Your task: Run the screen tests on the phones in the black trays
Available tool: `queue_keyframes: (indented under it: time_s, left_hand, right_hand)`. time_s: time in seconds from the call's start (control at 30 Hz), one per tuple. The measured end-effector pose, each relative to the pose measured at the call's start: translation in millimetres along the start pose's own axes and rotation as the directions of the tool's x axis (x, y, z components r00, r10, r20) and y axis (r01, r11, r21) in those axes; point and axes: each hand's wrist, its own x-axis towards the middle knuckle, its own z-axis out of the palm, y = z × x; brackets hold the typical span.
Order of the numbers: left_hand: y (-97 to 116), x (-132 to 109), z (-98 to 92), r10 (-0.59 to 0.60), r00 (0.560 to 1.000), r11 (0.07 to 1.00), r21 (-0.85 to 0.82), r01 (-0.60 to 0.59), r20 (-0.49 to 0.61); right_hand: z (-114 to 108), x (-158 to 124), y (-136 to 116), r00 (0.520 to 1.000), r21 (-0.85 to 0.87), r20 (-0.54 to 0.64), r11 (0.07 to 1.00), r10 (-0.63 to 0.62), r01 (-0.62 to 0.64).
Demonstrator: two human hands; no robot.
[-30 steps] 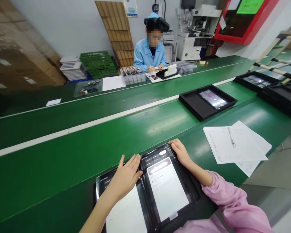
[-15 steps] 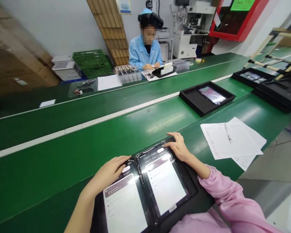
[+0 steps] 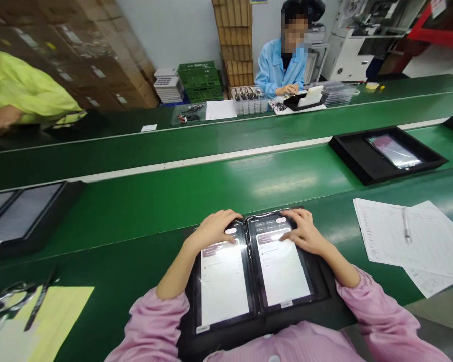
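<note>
Two tablets with lit screens lie side by side in a black tray right in front of me. My left hand rests over the top of the left tablet, fingers stretched toward its upper edge and thumb on the screen. Across the top right of the right tablet, my right hand has its fingers apart, one near a pale on-screen button and another lower on the glass. Neither hand grips anything. Both screens show a similar menu page, partly covered by my fingers on the left one.
Another black tray with one tablet stands at the back right, and a tray with tablets at left. Papers with a pen lie right; a yellow sheet and tools lie left. Two co-workers sit across the green bench.
My view has turned left, so the bench contents appear shifted right and the left tray and a second co-worker show. My right hand's lower finger now reaches onto the screen, and my left thumb lies lower.
</note>
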Motion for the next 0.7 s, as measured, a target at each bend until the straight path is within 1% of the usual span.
queue_keyframes:
  time_s: [0.07, 0.1, 0.13, 0.17, 0.2, 0.23, 0.3, 0.37, 0.43, 0.53, 0.63, 0.7]
  left_hand:
    - [2.8, 7.1, 0.9, -0.143, 0.985, 0.99, -0.018, 0.142, -0.099]
    - [3.1, 9.3, 0.6, -0.218, 0.964, 0.976, -0.027, 0.216, -0.155]
    - [3.0, 10.1, -0.1, -0.275, 0.94, 0.961, -0.039, 0.272, -0.203]
    - [2.9, 9.3, -1.2, -0.298, 0.927, 0.954, -0.052, 0.294, -0.229]
    - [2.9, 7.1, -2.5, -0.282, 0.933, 0.959, -0.064, 0.275, -0.225]
    - [3.3, 3.5, -3.7, -0.234, 0.953, 0.972, -0.071, 0.224, -0.192]
    - [6.0, -6.3, -5.1, -0.104, 0.991, 0.994, -0.045, 0.101, -0.081]
    - [10.9, -16.9, -3.5, -0.023, 1.0, 0.999, 0.046, 0.022, 0.016]
    - [16.9, -25.2, 1.7, -0.003, 0.998, 0.99, 0.141, -0.007, 0.069]
    - [24.1, -30.6, 14.9, 0.018, 0.995, 0.969, 0.242, -0.042, 0.101]
    - [26.2, -29.7, 27.5, 0.001, 0.998, 0.948, 0.316, -0.023, 0.068]
    - [25.2, -28.4, 30.6, 0.005, 0.998, 0.946, 0.324, -0.025, 0.061]
  right_hand:
    - [1.0, -1.0, 8.8, 0.982, -0.067, -0.078, 0.982, 0.17, -0.175]
    - [-0.2, -2.2, 12.2, 0.964, -0.083, -0.123, 0.965, 0.237, -0.248]
    - [-2.1, -3.8, 14.0, 0.948, -0.081, -0.158, 0.954, 0.275, -0.29]
    - [-4.3, -5.9, 13.5, 0.942, -0.065, -0.179, 0.952, 0.283, -0.299]
    - [-6.3, -8.5, 10.7, 0.945, -0.04, -0.187, 0.959, 0.268, -0.279]
    - [-7.6, -11.5, 5.6, 0.953, -0.011, -0.188, 0.97, 0.238, -0.244]
    - [-6.7, -18.4, -8.6, 0.969, 0.035, -0.178, 0.985, 0.172, -0.168]
    - [-1.9, -25.5, -23.0, 0.981, 0.046, -0.157, 0.993, 0.112, -0.106]
    - [3.7, -31.6, -32.2, 0.988, 0.036, -0.148, 0.998, 0.054, -0.049]
    - [7.4, -36.8, -35.1, 0.986, 0.029, -0.169, 0.999, -0.008, 0.013]
    - [5.3, -37.6, -32.4, 0.977, 0.041, -0.208, 0.998, -0.047, 0.057]
    - [3.5, -37.1, -31.4, 0.968, 0.035, -0.242, 0.997, -0.06, 0.07]
